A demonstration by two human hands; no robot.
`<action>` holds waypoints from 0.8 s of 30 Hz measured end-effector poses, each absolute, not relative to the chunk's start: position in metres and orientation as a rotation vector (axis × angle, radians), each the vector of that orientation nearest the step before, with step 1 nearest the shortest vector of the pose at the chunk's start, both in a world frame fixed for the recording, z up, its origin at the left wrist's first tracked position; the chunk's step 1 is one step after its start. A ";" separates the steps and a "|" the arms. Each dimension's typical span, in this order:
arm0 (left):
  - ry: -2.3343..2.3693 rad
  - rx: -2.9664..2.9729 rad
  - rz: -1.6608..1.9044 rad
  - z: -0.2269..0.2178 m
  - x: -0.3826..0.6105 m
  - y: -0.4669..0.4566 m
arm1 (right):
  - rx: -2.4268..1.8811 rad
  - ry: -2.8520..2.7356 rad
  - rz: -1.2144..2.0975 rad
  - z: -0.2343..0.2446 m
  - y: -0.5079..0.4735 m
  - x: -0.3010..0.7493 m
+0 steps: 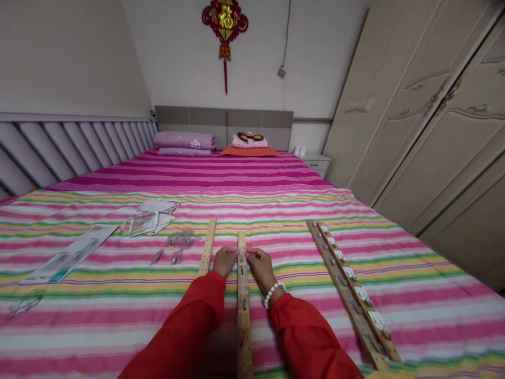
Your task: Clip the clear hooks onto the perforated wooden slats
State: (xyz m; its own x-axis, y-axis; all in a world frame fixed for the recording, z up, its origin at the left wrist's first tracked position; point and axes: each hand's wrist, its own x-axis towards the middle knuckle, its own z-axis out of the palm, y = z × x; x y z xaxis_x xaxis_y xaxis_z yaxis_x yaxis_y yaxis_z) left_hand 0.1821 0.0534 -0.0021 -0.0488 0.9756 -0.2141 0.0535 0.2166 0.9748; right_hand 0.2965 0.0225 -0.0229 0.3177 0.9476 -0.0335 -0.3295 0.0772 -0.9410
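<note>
A long, narrow wooden strip with holes [244, 337] lies lengthwise before me on the striped sheet. Small clear bags with metallic pieces inside sit along it. Near its far end, my left hand [225, 260] pinches the left edge of a small clear plastic bag [242, 253]. The fingers of my right hand [260, 266] are closed on that bag's right edge, with a white bead bracelet [274, 293] at the wrist. The bag lies over the strip; its contents are too small to name. Left of my left hand is a second perforated strip [208, 245], with nothing on it.
To the right lie two more strips, one with clear packets [342, 281], one with white looped pieces [361, 292]. Left are loose small bags [183, 239], flat packages [153, 218], a long package [71, 255] and a wire-like bundle [26, 304]. Folded bedding [184, 141] is far off.
</note>
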 end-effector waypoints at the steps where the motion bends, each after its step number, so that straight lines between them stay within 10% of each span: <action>1: 1.382 1.069 1.047 -0.003 0.182 0.054 | -1.084 -0.739 1.094 -0.025 0.024 0.297; 24: 1.447 1.314 1.029 0.009 0.168 0.036 | -1.106 -0.748 1.101 -0.038 0.021 0.302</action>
